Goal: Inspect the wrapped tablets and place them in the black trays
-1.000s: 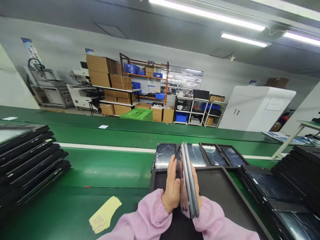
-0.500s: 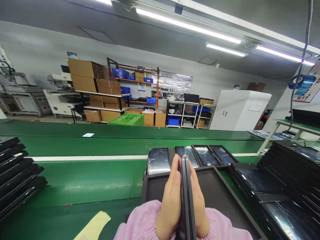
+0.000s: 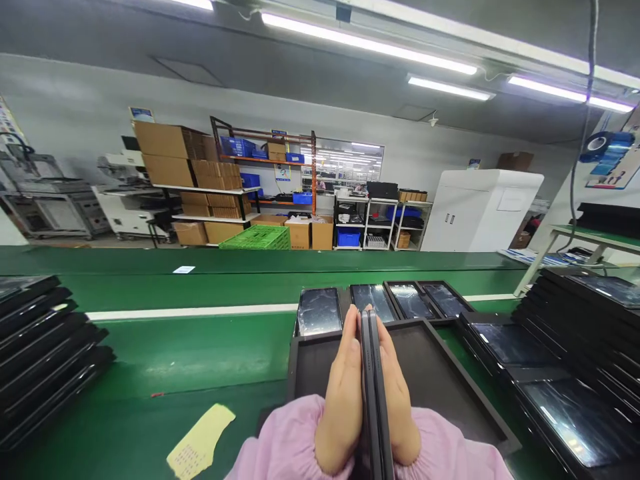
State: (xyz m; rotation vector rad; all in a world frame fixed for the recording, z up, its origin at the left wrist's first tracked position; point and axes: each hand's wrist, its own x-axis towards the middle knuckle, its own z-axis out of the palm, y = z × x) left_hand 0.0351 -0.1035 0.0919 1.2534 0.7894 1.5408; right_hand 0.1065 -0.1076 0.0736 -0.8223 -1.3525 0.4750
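A worker's left hand (image 3: 340, 393) and right hand (image 3: 400, 407) clasp a slim black screen (image 3: 373, 393) upright between the palms, its edge toward the head camera (whether it is 1 panel or 2 pressed together is hard to tell). The fingers (image 3: 350, 350) of both hands lie straight and close together, flat against its 2 faces, their tips near its top edge. The screen stands over the near part of a black tray (image 3: 450, 373). Just past the tray, a row of 4 glossy screens (image 3: 373, 301) sits on a green conveyor belt (image 3: 175, 347), with stacks of black-framed screens at left (image 3: 45, 347) and right (image 3: 575, 333). A yellow paper slip (image 3: 201, 443) lies on the belt near the left sleeve (image 3: 285, 440), which is pink. Cardboard boxes (image 3: 165, 141), a green crate (image 3: 255, 238) and a white cabinet (image 3: 480, 212) stand across the room.
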